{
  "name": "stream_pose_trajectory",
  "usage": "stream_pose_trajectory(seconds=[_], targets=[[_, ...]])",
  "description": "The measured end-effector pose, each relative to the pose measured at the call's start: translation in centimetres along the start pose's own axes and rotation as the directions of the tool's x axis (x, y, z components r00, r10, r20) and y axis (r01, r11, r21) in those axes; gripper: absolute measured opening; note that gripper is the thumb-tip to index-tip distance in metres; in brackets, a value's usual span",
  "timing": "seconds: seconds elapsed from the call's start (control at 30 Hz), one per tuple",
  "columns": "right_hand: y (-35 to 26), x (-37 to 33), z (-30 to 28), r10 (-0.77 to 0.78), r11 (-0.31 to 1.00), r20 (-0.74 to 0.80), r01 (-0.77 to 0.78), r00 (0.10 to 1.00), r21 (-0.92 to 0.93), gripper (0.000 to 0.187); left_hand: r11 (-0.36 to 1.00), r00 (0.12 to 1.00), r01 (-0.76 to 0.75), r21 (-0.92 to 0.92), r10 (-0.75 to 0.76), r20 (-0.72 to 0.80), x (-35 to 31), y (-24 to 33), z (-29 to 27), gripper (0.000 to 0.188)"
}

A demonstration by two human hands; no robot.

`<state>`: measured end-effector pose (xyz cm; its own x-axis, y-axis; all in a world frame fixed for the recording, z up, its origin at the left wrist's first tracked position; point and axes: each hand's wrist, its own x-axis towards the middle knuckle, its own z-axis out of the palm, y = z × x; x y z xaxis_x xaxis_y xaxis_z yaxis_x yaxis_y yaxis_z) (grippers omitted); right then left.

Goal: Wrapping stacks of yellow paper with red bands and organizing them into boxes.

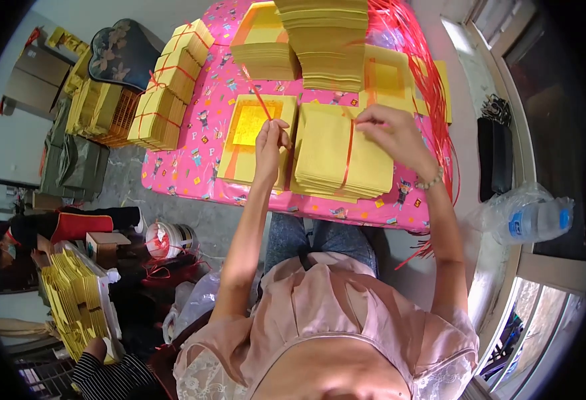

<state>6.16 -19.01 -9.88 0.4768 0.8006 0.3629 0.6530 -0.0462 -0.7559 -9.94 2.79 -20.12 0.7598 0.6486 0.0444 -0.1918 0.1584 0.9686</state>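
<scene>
A stack of yellow paper sheets lies near the table's front edge, with a red plastic strip running over its top. My right hand pinches that strip at the stack's far edge. To the left, a red strip slants up and away from the closed fingers of my left hand. Whether both hands hold one strip, I cannot tell. My left hand is above a second stack, whose top sheet bears a shiny gold square and an orange band.
Taller yellow paper stacks stand behind on the pink patterned tablecloth. Tied bundles line the left edge. Loose red strips hang over the right edge. Another person is at lower left beside more yellow paper.
</scene>
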Motion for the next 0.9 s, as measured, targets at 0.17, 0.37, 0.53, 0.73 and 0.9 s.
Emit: stream_pose_trajectory(seconds=[0.17, 0.37, 0.53, 0.73, 0.9], targets=[[-2.3, 0.3, 3.3, -0.146, 0.979, 0.130, 0.162, 0.981, -0.120, 0.013, 0.999, 0.991, -0.039, 0.038, 0.034, 0.127, -1.1, 0.7, 0.0, 0.019], [-3.9, -0.6, 3.6, -0.007, 0.989, 0.120, 0.025, 0.993, -0.144, 0.012, 0.962, 0.961, -0.192, 0.194, 0.144, 0.235, -2.4, 2.3, 0.1, 0.020], [-5.2, 0.2, 2.9, 0.098, 0.993, 0.067, -0.093, 0.993, -0.066, 0.013, 0.818, 0.951, -0.275, 0.505, 0.154, 0.268, -2.1, 4.3, 1.1, 0.040], [-2.5, 1.8, 4.3, 0.052, 0.993, 0.150, -0.036, 0.987, -0.108, 0.013, 0.784, 0.936, -0.332, 0.524, 0.204, 0.288, -0.1, 4.9, 2.7, 0.034], [-2.4, 2.6, 4.8, 0.212, 0.940, 0.134, -0.240, 0.968, 0.242, 0.015, 0.775, 0.907, -0.380, 0.505, 0.204, 0.368, 1.1, 4.8, 2.0, 0.034]])
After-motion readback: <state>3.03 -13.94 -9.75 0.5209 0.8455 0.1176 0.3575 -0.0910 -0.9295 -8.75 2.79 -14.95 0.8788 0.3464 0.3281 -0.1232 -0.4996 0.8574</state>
